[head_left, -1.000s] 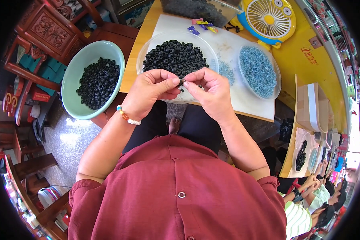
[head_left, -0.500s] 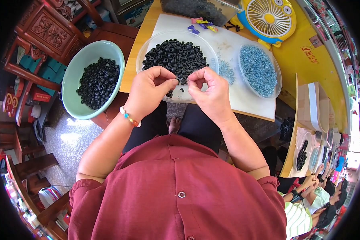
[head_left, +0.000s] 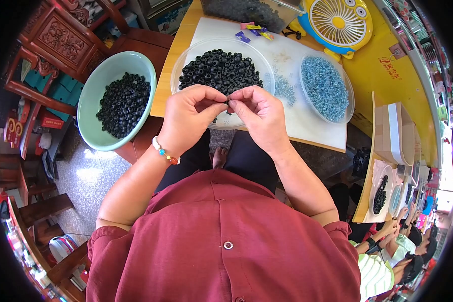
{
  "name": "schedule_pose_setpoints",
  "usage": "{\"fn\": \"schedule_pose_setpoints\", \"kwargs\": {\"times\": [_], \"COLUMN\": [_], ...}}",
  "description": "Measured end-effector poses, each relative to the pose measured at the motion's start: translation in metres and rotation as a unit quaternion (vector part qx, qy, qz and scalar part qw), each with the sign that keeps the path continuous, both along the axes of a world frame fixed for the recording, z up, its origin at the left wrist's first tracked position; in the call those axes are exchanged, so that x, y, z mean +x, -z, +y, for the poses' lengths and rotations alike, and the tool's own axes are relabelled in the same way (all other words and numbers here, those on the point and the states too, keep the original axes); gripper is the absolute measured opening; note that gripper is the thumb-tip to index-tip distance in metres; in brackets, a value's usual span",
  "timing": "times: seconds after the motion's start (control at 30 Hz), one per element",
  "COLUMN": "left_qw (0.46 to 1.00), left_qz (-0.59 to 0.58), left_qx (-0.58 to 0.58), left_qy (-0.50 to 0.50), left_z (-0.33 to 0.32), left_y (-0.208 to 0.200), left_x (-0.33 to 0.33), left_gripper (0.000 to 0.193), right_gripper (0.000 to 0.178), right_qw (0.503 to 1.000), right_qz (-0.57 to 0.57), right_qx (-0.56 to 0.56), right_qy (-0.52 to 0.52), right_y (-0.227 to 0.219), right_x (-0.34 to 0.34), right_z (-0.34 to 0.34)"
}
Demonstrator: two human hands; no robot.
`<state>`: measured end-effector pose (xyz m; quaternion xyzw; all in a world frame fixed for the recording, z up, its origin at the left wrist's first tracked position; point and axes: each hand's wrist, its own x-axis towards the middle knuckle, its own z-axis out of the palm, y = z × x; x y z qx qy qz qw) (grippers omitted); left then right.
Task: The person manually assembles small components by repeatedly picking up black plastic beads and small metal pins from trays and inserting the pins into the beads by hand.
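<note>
Above the near rim of a clear round tray full of black beads, my two hands meet fingertip to fingertip. My left hand, with a beaded bracelet at the wrist, pinches a small black bead between thumb and forefinger. Against that bead press the thumb and forefinger of my right hand; whatever they may hold is hidden. A few dark bits show in the tray just below the fingers. To the right lies a clear round dish of small pale-blue beads.
A green basin of black beads stands at left, beside a carved wooden chair. Loose blue beads and wrapped sweets lie on the white board. Behind are a clear bin and a yellow fan. Other people sit at right.
My hands have come together: the gap between their fingertips has closed over the tray, the right hand shifting left. The black bead now sits between both pinches.
</note>
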<state>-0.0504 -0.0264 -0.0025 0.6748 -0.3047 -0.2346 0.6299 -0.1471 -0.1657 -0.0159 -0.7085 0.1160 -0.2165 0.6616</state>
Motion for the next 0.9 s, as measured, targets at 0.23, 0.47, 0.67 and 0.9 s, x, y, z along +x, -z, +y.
{"fn": "schedule_pose_setpoints", "kwargs": {"times": [0.23,0.47,0.67,0.9], "left_qw": [0.996,0.987,0.908,0.886], "left_qz": [-0.090,0.159,0.402,0.441], "left_qx": [-0.004,-0.017,-0.107,-0.125], "left_qy": [-0.015,0.003,0.051,0.070], "left_z": [0.000,0.005,0.010,0.014], "left_y": [0.006,0.002,0.010,0.010], "left_x": [0.000,0.005,0.000,-0.007], "left_gripper": [0.010,0.018,0.022,0.019], "right_gripper": [0.009,0.006,0.007,0.006], "right_qw": [1.000,0.987,1.000,0.995], "right_qz": [0.013,0.011,-0.011,-0.009], "right_qx": [0.017,-0.139,0.013,-0.092], "right_qy": [0.012,0.079,0.016,-0.039], "right_y": [0.004,-0.002,-0.018,-0.030], "right_x": [-0.001,-0.002,-0.010,-0.013], "right_z": [-0.004,-0.009,0.000,0.005]}}
